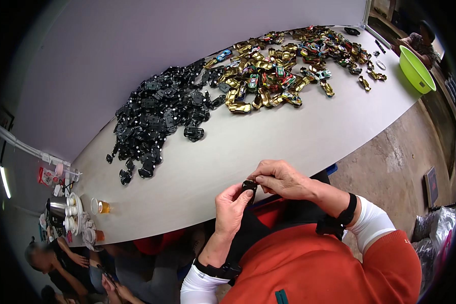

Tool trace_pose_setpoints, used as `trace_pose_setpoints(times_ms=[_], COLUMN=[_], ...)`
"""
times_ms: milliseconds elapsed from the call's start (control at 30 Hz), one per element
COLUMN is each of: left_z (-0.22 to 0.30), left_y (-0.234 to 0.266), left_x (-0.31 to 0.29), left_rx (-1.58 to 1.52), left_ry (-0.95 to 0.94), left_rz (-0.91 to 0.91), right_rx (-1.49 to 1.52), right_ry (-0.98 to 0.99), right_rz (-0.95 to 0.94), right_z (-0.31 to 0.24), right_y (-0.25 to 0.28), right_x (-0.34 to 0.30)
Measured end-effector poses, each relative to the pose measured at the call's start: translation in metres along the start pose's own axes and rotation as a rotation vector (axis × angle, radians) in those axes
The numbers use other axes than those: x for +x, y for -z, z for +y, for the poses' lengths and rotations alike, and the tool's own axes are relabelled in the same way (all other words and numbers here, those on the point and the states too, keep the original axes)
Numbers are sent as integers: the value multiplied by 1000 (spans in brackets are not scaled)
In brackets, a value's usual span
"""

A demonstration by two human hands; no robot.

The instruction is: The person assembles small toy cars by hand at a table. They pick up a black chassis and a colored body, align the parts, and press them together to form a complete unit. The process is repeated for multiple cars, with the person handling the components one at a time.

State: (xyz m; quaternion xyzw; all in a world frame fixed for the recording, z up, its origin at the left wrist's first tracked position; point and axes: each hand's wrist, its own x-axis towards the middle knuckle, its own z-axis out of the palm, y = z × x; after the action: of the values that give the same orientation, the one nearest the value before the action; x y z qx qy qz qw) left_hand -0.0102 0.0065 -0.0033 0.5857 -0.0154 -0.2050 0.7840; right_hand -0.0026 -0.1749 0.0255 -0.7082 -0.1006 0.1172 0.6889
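My left hand [229, 210] grips a small black toy car base [249, 186] between thumb and fingers, just off the table's near edge. Bent over the far end of that piece, my right hand [282, 179] has thumb and fingertips pinched together. Whatever sits in that pinch is too small to make out. Beyond my hands, a heap of black toy car bases [154, 109] with little white spots covers the left part of the table. Against it on the right lies a heap of toy car bodies [261, 68], mostly shiny gold, some coloured.
The pale table [228, 152] runs along a wall. A green basin [415, 71] stands at its right end, near a person [423, 45]. At the left end are a cup of amber drink [104, 206] and a tray of white cups [73, 215]. People sit at lower left.
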Motion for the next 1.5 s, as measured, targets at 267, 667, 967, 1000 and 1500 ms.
trace_pose_setpoints(times_ms=[267,667,967,1000,1500], left_z=[-1,5,5,3,-132], left_y=[-3,-6,-13,-11,25], left_x=[-4,-7,-8,-9,24], left_rx=[181,232,281,310,1198], left_ry=[-167,-229,-214,-193,-257], left_rz=[27,47,55,36,-240], right_rx=[51,87,-410,-394,-1062], right_ry=[-271,-199,209,189,137], right_rz=[-101,-89,100,85,655], right_z=[-5,-2,15,18,20], right_y=[11,8,-3,-1,149], right_x=[-8,-7,-13,-14,45])
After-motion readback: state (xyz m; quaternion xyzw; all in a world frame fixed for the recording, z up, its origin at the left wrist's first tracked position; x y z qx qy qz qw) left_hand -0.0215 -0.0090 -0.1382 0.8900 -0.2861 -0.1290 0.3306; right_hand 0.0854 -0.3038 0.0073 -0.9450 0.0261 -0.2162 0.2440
